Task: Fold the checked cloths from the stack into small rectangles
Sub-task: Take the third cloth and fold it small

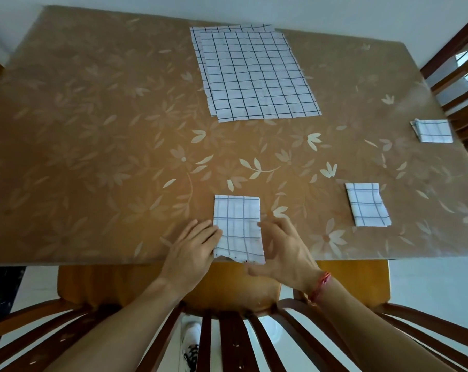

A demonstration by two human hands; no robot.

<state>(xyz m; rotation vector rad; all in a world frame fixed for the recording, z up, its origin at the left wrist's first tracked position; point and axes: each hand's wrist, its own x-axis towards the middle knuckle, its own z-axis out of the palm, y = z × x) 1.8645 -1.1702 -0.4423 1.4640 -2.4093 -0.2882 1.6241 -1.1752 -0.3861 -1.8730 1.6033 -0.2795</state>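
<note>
Since the cloth (238,229) looks like thin woven fabric, I judge it light, limp and quick to slide on the smooth table (93,130). It has no stiffness of its own, so any crease needs pressing flat. It lies at the lower centre of the frame, already folded to a narrow rectangle of several layers. Its frayed near edge hangs a little over the table's near rim.

That overhang is where I would take hold. A thumb can slip under the loose lip at each near corner and carry it to the far edge, halving the length. The layers may shear apart unless both corners travel together.

My left hand (192,245) lies flat on the cloth's left edge, with its fingers straight, close together and pressing down. My right hand (283,251) is blurred at the right edge. Its fingers are loosely curved, its thumb is held apart below the rim, and it grips nothing that I can make out. I cannot tell whether it touches the cloth.

One folded cloth (367,205) lies at the right, and a second folded cloth (432,131) lies further up by the right border. The stack (257,73) of flat cloths sits at the upper centre, well apart from the hands. A chair (227,285) stands under the near rim.
</note>
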